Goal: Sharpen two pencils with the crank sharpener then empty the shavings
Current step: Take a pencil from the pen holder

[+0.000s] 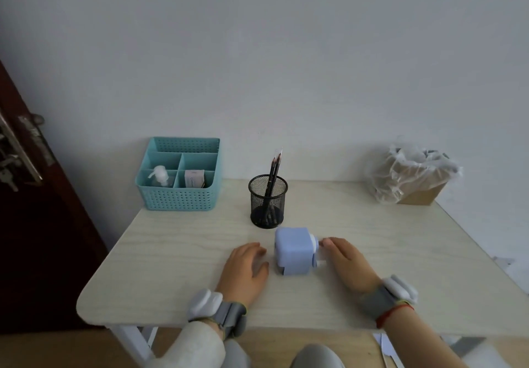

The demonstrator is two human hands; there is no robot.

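Flanking sharpener [292,250]: hands [247,267] flat.

A home study corner; desk [177,256], mesh pencil cup [268,201], wooden door [31,196].

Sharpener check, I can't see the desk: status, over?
Left hand open, flat beside sharpener. Right hand fingertips at its crank side. Pencils in mesh cup. Nothing in the way.

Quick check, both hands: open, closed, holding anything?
Left hand: open, flat on the table, holding nothing.
Right hand: open, fingertips at the sharpener crank side, no grip.
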